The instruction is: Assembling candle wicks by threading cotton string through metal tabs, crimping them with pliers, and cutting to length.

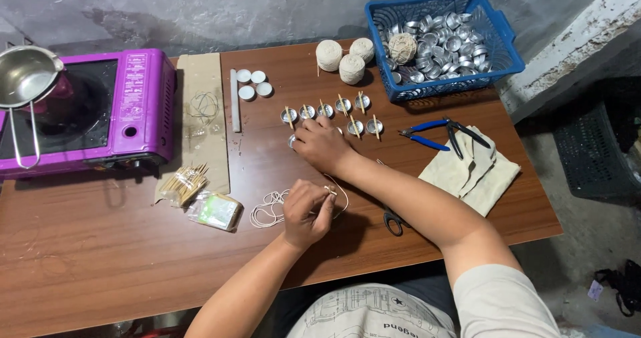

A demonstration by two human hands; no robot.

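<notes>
A brown wooden worktop (100,258) carries a purple stove (87,111) far left, a blue basket (444,44) far right, yarn balls (344,57), small metal cups (334,114) mid-table, blue pliers (434,134), a folded cloth (471,171), scissors (394,221), white string (270,208) and toothpicks (183,184).

The wood-grained counter (100,258) is reddish brown. The portable stove (137,104) is bright magenta with a black top, and the steel pouring pot (23,77) on it is silver. The plastic mesh basket (497,34) is blue, filled with shiny silver metal cups (444,44). The string balls (329,55) are cream, the pliers' handles (424,134) blue, the folded cloth (474,174) pale beige, and the wax discs (252,84) white.
</notes>
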